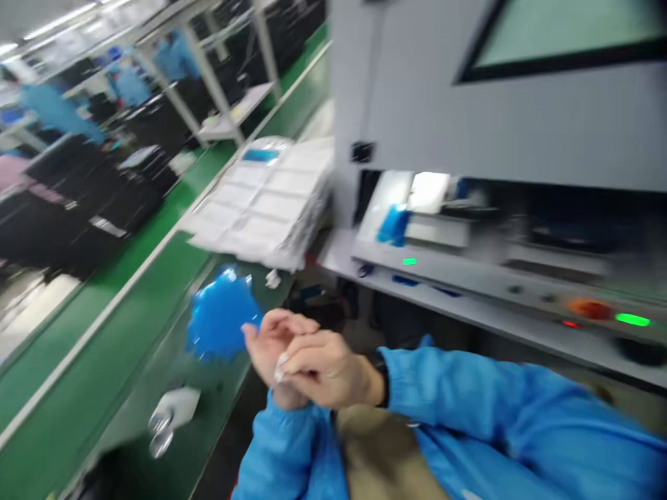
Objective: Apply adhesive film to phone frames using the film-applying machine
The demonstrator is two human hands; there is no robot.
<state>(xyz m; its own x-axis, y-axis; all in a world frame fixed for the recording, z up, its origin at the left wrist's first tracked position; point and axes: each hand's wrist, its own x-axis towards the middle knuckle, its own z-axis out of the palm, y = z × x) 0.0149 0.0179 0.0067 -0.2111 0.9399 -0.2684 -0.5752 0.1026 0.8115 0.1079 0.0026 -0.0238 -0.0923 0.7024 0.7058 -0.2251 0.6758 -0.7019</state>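
Two bare hands meet just in front of a blue jacket (458, 389). The right grip (326, 368) is pinched together on a small white wad (281, 367), holding it against the base of the left grip (271, 344), whose palm lies open and fingers are apart from any object. Just left of the grips, a shiny blue sheet (221, 316) lies on a dark green counter (224, 396); beyond it are a crumpled white scrap (272, 279) and a stack of white trays (265, 201) in clear plastic. Nearer the body, left of the grips, sits a blurred white-and-clear item (174, 417). Right of and beyond the grips stands a grey machine (500, 118) with lit green lamps (633, 319) and an orange-red button (588, 309). Far off to the left, blue-clad people (57, 104) appear behind a black chair (78, 187).
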